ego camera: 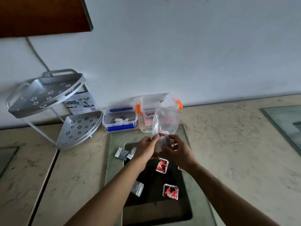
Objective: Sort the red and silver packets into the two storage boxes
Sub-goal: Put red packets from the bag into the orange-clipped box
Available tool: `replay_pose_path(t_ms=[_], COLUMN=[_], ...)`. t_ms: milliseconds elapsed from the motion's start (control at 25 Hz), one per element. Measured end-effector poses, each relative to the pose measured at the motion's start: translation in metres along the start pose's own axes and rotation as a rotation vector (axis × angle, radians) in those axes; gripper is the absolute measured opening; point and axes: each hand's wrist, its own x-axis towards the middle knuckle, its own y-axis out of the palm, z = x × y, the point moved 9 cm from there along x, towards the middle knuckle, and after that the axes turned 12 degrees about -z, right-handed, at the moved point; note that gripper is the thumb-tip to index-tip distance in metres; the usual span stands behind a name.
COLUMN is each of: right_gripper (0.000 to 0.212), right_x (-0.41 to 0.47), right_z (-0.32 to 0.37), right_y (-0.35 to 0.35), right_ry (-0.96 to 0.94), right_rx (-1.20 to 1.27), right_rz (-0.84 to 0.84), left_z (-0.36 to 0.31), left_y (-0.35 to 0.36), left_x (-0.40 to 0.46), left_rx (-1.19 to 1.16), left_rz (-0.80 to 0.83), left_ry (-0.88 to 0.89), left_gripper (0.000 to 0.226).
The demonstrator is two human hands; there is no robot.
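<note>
Speckled worktop (228,144) carries loose packets; left hand (145,150) and right hand (177,152) both pinch a clear bag (164,121), limp, light, slippery: likely best held at its rim

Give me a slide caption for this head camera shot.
Both hands hold a clear bag above loose packets, two boxes behind.

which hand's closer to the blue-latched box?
Left. The left hand sits below and just right of the blue-latched box; the right hand is farther right, under the orange-latched box.
</note>
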Motion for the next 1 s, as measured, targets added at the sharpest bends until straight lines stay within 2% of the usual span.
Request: replay_pose_path(t_ms=[160,280,440,520,680,800,1000], right_gripper=[0.038,0.027,0.012,0.018,0.032,0.035,0.037], right_x=[0.069,0.121,0.178,0.201,0.233,0.249,0.269], right_z=[0.007,0.022,0.033,0.034,0.042,0.053,0.062], right_y=[-0.005,-0.003,0.012,0.02,0.03,0.033,0.029], right_ry=[0.027,0.002,0.129,0.204,0.274,0.291,0.293], right_rx=[0.0,-0.027,0.082,0.112,0.085,-0.004,-0.112], right_rz=[-0.051,-0.033,0.042,0.052,0.072,0.106,0.098], left_z=[-0.047,-0.087,-0.137,-0.152,-0.165,-0.178,-0.193], left_y=[0.017,0.024,0.019,0.014,0.009,0.011,0.019], left_x=[0.036,0.066,0.105,0.127,0.162,0.17,0.181], left_rx=[0.045,0.137,0.329,0.32,0.165,0.078,0.101], left_rz=[0.019,0.087,0.013,-0.034,-0.036,-0.026,-0.017], left_ry=[0.053,0.187,0.361,0.339,0.188,0.123,0.085], left_gripper=[0.03,0.017,0.027,0.034,0.029,0.028,0.027])
